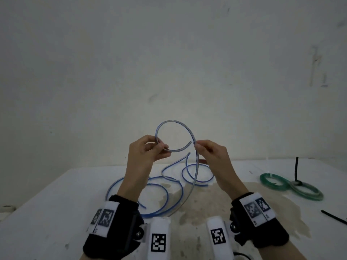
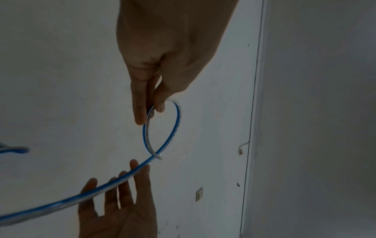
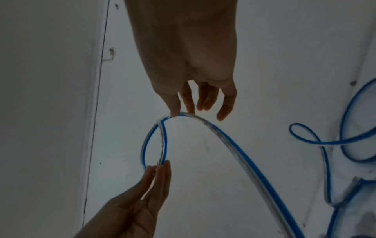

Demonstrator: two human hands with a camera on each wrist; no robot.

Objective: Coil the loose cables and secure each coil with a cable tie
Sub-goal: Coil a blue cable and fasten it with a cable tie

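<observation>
A clear cable with a blue stripe (image 1: 176,123) is held up over the table in one small loop. My left hand (image 1: 150,149) pinches the loop's left side near the cable's free end, also seen in the left wrist view (image 2: 148,109). My right hand (image 1: 201,147) pinches the cable between thumb and forefinger at the loop's right side, where it crosses its end (image 3: 175,115). From there the cable drops to the table, where the rest lies in loose blue curls (image 1: 169,184).
Two green cable coils (image 1: 273,182) lie at the table's right, one beside a black cable tie (image 1: 296,168) that stands up. Another black tie (image 1: 333,216) lies near the right edge. A white wall stands close behind the table (image 1: 56,194).
</observation>
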